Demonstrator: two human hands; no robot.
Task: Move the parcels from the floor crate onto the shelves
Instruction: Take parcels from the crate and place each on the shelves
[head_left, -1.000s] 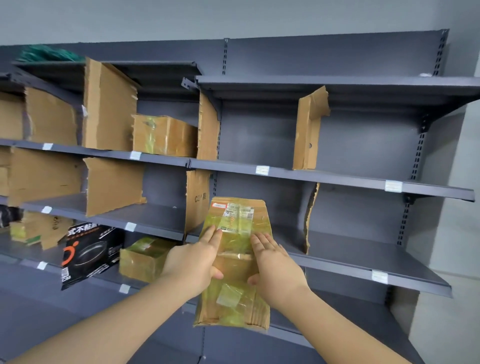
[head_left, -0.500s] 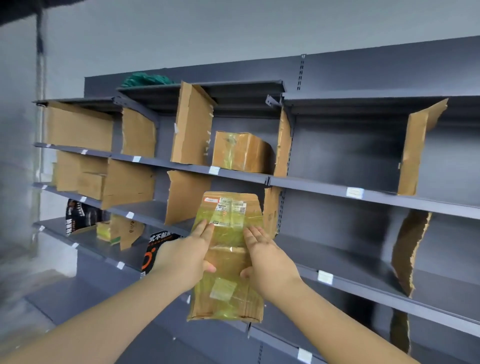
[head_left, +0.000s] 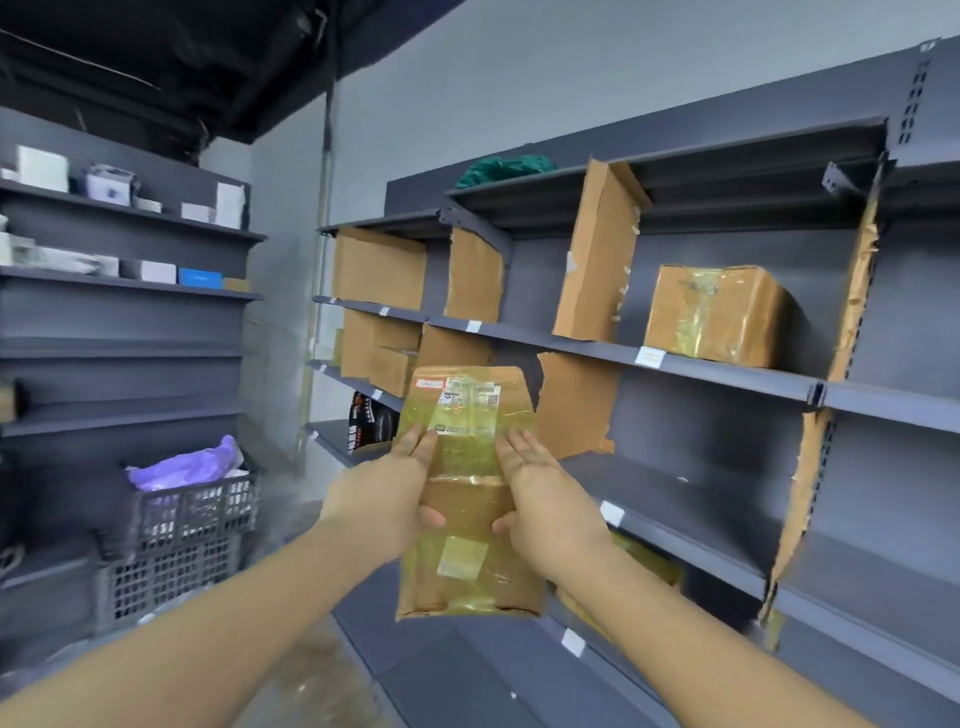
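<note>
Before the shelves (head_left: 691, 493) | left hand (head_left: 384, 493) and right hand (head_left: 550, 499) clasp parcel (head_left: 470, 410) upright (thumbs in front) | arms (head_left: 218, 634) outstretched

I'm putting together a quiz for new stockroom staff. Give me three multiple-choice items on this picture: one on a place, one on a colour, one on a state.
1. Where does the taped box stand?
A. on the floor
B. on a shelf
C. on a chair

2. What colour is the bag in the crate?
A. red
B. purple
C. yellow

3. How is the parcel held?
A. by one hand alone
B. by nothing, it lies loose
C. by the left hand and the right hand together

Answers:
1 B: the box sits on an upper shelf, right of a tall cardboard divider.
2 B: the bag shows purple above the grey mesh.
3 C: one hand is at each side edge, with its thumb across the front.
</note>
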